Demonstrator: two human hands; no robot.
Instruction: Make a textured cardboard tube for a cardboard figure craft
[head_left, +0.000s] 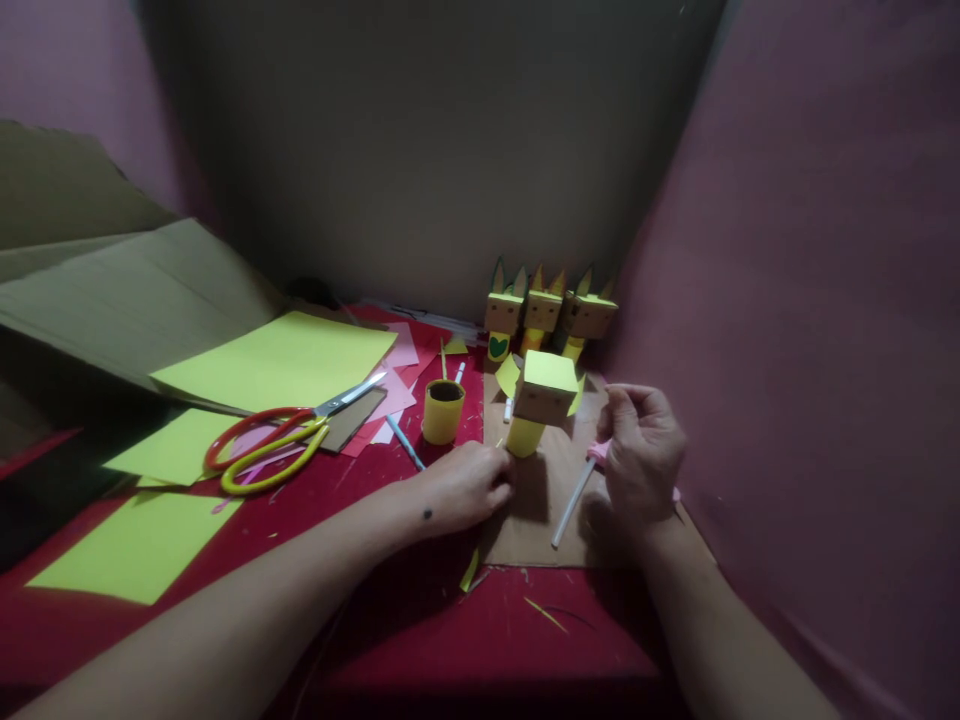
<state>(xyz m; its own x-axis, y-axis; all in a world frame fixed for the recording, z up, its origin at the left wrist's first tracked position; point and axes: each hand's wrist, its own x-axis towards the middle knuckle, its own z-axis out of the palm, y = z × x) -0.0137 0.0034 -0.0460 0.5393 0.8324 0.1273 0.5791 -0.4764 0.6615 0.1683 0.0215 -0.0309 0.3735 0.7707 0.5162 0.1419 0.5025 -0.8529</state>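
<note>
A box-headed paper figure [550, 373] with a yellow tube body stands on the cardboard sheet [536, 535], between my hands. My left hand [472, 483] rests beside its base, fingers curled together; whatever they pinch is hidden. To the figure's right, my right hand [643, 445] is raised with thumb and forefinger pressed together; I cannot make out anything between them. A pink tool that looks like a glue gun [598, 453] shows partly behind this hand, a translucent stick [571, 505] poking out of it. A yellow paper tube [443, 412] stands left of the figure.
Three similar eared figures [541, 312] stand against the wall. Scissors with red and yellow handles [281, 440] lie at left among yellow sheets [142, 545] and pink paper [394, 395]. A large cardboard box [142, 300] stands far left. Paper scraps [546, 614] litter the red tabletop [420, 640].
</note>
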